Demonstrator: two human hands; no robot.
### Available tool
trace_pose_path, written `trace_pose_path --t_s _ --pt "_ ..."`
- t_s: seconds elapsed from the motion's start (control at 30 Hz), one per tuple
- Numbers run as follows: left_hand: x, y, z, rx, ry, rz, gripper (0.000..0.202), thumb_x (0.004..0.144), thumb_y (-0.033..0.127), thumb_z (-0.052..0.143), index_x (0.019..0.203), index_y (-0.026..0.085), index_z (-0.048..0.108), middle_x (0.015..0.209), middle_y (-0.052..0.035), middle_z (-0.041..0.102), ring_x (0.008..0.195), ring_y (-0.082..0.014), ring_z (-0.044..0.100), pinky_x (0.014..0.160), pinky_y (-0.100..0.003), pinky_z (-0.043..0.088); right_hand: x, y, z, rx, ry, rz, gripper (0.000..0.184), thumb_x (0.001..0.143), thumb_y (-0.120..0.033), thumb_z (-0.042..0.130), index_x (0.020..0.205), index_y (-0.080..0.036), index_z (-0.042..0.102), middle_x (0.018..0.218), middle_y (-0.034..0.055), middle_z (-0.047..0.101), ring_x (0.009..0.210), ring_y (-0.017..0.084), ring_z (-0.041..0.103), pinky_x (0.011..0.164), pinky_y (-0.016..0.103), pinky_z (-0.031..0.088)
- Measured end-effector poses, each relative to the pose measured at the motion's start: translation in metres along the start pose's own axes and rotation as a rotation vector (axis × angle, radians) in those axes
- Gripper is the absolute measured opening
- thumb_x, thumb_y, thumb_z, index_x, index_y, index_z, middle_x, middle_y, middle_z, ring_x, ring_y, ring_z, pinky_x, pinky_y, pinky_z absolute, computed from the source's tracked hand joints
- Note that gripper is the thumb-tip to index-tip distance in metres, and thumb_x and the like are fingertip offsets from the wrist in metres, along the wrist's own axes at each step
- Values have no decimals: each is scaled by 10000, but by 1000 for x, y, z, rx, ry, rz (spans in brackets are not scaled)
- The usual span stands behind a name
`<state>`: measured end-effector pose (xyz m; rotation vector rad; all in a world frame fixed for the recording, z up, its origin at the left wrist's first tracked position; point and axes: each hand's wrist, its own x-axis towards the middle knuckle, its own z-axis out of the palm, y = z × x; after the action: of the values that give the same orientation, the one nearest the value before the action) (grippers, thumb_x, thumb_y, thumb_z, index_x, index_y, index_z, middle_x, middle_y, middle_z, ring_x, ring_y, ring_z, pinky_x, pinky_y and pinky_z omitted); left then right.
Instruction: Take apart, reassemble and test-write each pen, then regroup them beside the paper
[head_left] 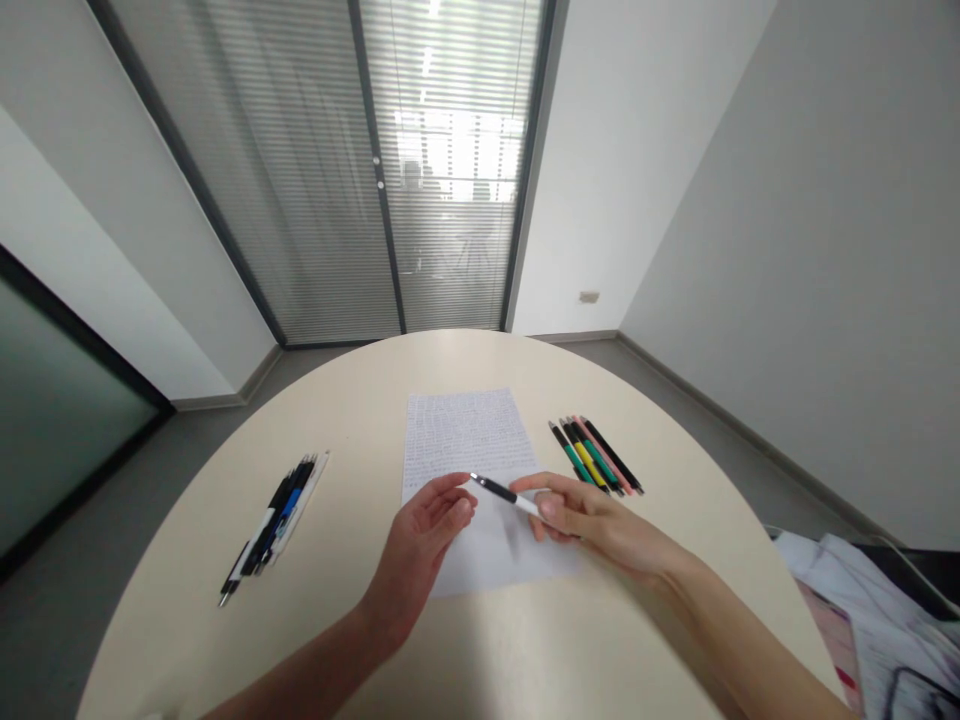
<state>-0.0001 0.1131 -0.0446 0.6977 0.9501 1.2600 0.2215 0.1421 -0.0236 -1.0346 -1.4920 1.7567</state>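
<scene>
Forearms (300,675) are extended over the bench (352,400); a light, stiff pen (504,490) is pinched mid-barrel by right fingers (551,508); left hand (424,535) is held open, empty.

A slim black-and-white pen (504,491) sits in the curled fingers of the right hand (581,518), lying nearly level, its metal tip just beside the open, upturned left hand (424,530). Both hands and the pen hover above the lower half of a handwritten sheet (469,440).
</scene>
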Motion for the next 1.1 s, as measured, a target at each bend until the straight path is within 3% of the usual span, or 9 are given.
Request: trace_pose_path --t_s 0.1,0.2,0.27,0.43,0.8,1.0,1.1 --pt "1 0 -3 72 24 13 353 636 246 820 954 171 688 831 -22 688 825 -144 633 795 -242 491 -2 0 -39 -220 404 -79 413 760 -509 698 1009 -180 708 889 77 713 738 180 586 633 277 417" --pt "2 -1 -5 127 27 48 293 645 228 801 904 170 676 825 -25 687 828 -151 631 807 -259 485 -7 6 -86 -549 888 -69 424 717 -513 682 982 -186 733 786 87 729 697 234 636 595 314 431" --pt "3 -2 -5 147 10 85 267 646 220 795 877 169 669 806 -24 682 817 -156 629 803 -270 485 -10 11 -111 -789 1091 -53 394 716 -478 653 969 -191 747 805 98 739 770 263 667 651 337 457" --pt "4 -5 -7 171 -37 111 250 661 210 781 873 166 656 793 -20 673 808 -155 622 786 -267 480 -11 22 -134 -942 1045 63 357 685 -447 633 858 -169 776 742 108 748 737 284 690 646 346 466" --pt "5 -9 -10 178 -89 72 218 673 203 773 851 171 651 797 -11 674 810 -136 614 779 -239 470 -1 35 -132 -1039 889 83 357 748 -415 576 856 -147 785 775 98 762 726 272 704 635 313 473" --pt "3 -8 -9 254 -135 47 189 673 204 767 815 172 646 792 -12 672 791 -135 616 773 -245 464 -4 30 -131 -1056 898 79 353 746 -459 574 825 -183 780 772 93 759 736 282 700 635 328 473" --pt "4 -1 -9 317 -222 -39 196 684 234 748 836 168 644 804 -25 682 778 -138 618 749 -244 461 -7 23 -125 -1071 948 75 387 757 -490 554 833 -178 770 765 109 749 723 291 687 622 346 464"
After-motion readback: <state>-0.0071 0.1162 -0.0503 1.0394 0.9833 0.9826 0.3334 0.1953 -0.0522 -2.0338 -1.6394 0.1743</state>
